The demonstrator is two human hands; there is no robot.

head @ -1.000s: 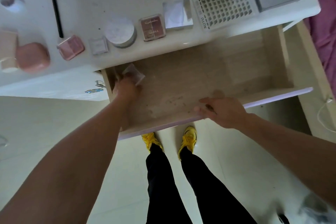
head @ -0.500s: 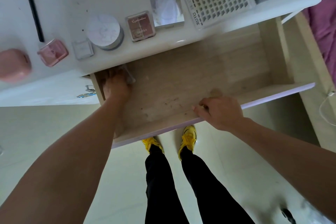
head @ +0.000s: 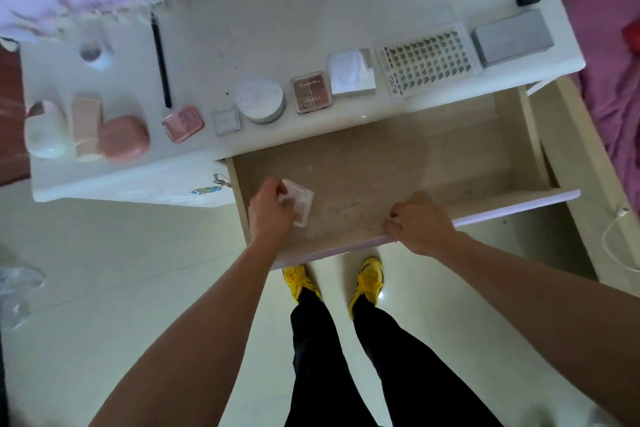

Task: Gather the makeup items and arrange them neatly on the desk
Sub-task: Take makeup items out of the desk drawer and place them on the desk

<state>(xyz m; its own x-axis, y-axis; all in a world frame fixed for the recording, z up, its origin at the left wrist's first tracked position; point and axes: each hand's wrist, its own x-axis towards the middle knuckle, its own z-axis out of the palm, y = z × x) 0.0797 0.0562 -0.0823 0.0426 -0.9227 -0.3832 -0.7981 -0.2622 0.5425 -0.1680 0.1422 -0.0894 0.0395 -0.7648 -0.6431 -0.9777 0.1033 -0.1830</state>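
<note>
My left hand [head: 270, 210] grips a small clear pink compact [head: 300, 205] inside the open wooden drawer [head: 398, 170], near its left wall. My right hand [head: 417, 225] holds the drawer's front edge [head: 512, 204]. On the white desk [head: 277, 21] a row of makeup lies along the front: a pink compact [head: 183, 123], a small clear square case [head: 225, 120], a round white jar [head: 260, 100], a brown eyeshadow palette [head: 311, 92], a mirrored compact [head: 351, 73], a lash tray [head: 426, 61] and a grey box [head: 512, 38].
A black pencil [head: 161, 59] lies further back on the desk. A pink rounded case [head: 123, 139], a pale tube [head: 86, 128] and a white egg-shaped holder [head: 45, 130] sit at the left. A pink bed [head: 609, 80] is at the right. My yellow shoes [head: 332, 279] stand below the drawer.
My left hand has drawn back from the drawer's far left corner toward the front, bringing the small compact with it. The right hand stays on the drawer front. The view has tilted up.
</note>
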